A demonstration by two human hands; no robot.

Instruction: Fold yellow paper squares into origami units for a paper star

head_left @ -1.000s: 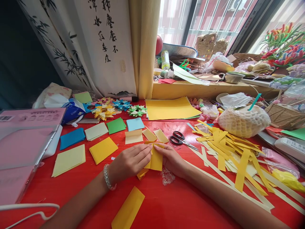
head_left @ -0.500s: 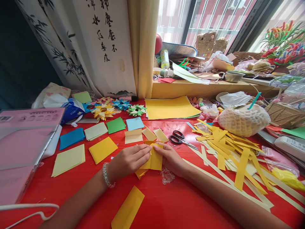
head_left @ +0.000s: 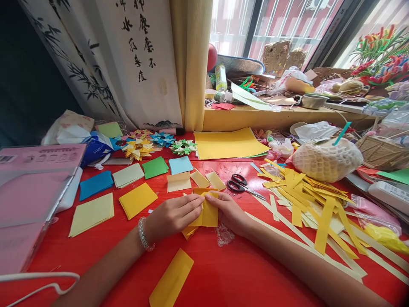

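Just in front of the black-handled scissors [head_left: 244, 186], both hands meet on the yellow paper square [head_left: 208, 214]: left hand [head_left: 172, 217] and right hand [head_left: 228, 212] pinch its top fold, fingertips clamped together on it, paper lying on the red table [head_left: 243, 273].

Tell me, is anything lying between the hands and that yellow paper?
Nothing visible. The left hand and right hand both touch the yellow paper near its upper edge; the scissors lie apart, farther back.
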